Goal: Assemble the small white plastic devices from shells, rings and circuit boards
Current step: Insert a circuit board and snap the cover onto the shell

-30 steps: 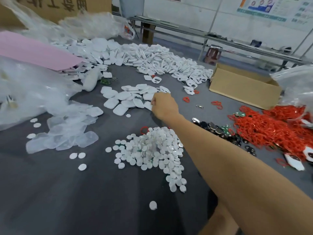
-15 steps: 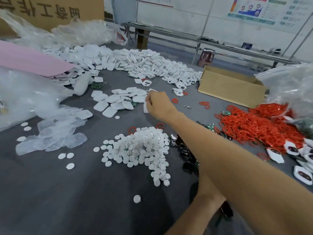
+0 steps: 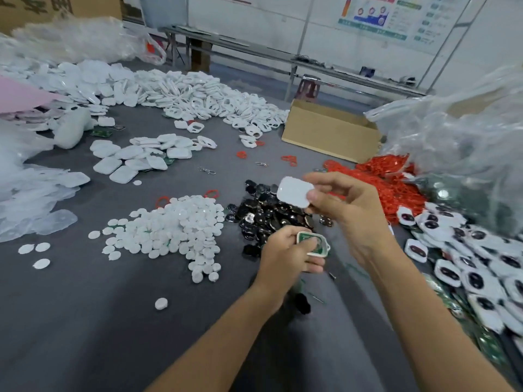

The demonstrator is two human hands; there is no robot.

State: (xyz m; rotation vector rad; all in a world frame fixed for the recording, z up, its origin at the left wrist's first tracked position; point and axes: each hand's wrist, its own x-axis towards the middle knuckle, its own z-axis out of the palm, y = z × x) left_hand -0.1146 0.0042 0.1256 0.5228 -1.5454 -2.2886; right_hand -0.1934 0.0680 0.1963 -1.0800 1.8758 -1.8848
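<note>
Above black parts [image 3: 261, 213], a white shell [image 3: 294, 191], long axis near level, is pinched in the right hand [image 3: 349, 206], a green-filled shell [image 3: 314, 244] in the left hand [image 3: 284, 251].

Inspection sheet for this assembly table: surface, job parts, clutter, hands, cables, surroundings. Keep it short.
Surface: grey table, matte, mostly covered by part piles.
Job's things: white discs heaped at centre; dark round parts beside them; red rings to the right; open white shells heaped at the far side; flat white covers centre-left; part-built units at the right edge.
Clutter: clear plastic bags left and right; cardboard box; pink sheet.
Grippers: left hand grips a shell with green circuit board; right hand pinches a white cover above it, apart.
Cables: nothing seen.
Surroundings: metal bench and wall poster behind.
</note>
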